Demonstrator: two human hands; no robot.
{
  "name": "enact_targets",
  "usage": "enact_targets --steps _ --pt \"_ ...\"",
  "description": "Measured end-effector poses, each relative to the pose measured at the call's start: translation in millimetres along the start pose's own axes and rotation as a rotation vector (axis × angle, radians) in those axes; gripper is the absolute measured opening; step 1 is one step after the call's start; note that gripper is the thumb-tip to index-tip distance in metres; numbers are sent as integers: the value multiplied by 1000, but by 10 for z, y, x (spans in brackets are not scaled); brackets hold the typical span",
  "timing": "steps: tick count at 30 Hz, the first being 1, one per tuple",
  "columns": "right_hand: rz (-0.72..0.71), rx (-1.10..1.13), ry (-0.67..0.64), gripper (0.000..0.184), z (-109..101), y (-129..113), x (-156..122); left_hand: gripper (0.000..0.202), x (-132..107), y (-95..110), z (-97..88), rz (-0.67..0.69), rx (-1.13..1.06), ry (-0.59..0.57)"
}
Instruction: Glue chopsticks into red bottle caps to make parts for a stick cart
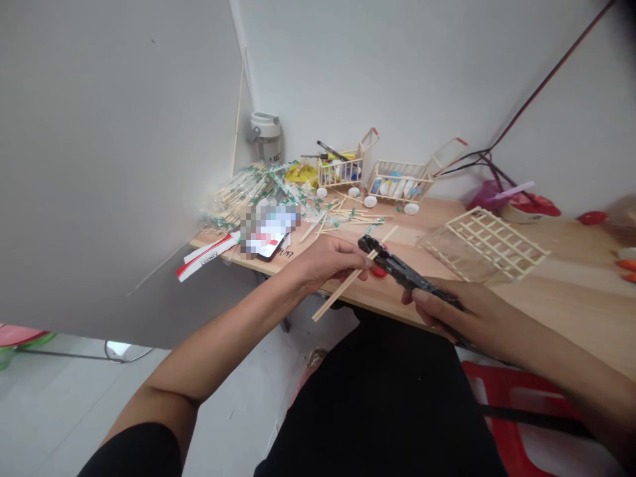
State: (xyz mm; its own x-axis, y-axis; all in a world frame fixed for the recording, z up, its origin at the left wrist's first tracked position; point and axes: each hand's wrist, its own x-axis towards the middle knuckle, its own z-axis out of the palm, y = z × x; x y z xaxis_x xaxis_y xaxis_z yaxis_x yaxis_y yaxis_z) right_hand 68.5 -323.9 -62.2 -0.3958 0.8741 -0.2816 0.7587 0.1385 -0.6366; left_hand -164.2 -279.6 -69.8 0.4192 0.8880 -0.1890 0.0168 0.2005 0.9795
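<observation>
Above the desk (422, 222), left hand (328, 262) holds chopstick (342, 288), right hand (447, 311) black pliers (402, 271).

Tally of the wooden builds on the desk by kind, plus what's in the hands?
Wooden stick carts: 2
Flat wooden lattice panel: 1
Wooden stick in left hand: 1
Black pliers in right hand: 1
Total: 5
</observation>
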Motion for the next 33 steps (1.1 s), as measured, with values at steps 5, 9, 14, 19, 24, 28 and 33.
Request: enact_targets --steps 5,9,14,19,24,28,33 --pt "-42 139 -88 55 -14 60 -7 16 13 -4 5 -9 -26 -16" --pt "-81 170 -111 56 -33 111 -22 19 14 -7 -3 -5 -31 -44" --pt "-49 156 -103 56 -50 101 -53 23 19 3 -4 -4 -46 -84" --pt "-33 99 -11 51 -44 21 -77 19 32 18 14 3 -39 -72" --pt "-18 33 18 49 -41 3 -83 20 38 16 15 18 -7 -59" --pt "-13 -40 62 50 -35 28 -68 20 51 16 27 17 -6 -42" --pt "-11 -171 132 59 -21 24 -47 18 80 15 35 2 -7 -36"
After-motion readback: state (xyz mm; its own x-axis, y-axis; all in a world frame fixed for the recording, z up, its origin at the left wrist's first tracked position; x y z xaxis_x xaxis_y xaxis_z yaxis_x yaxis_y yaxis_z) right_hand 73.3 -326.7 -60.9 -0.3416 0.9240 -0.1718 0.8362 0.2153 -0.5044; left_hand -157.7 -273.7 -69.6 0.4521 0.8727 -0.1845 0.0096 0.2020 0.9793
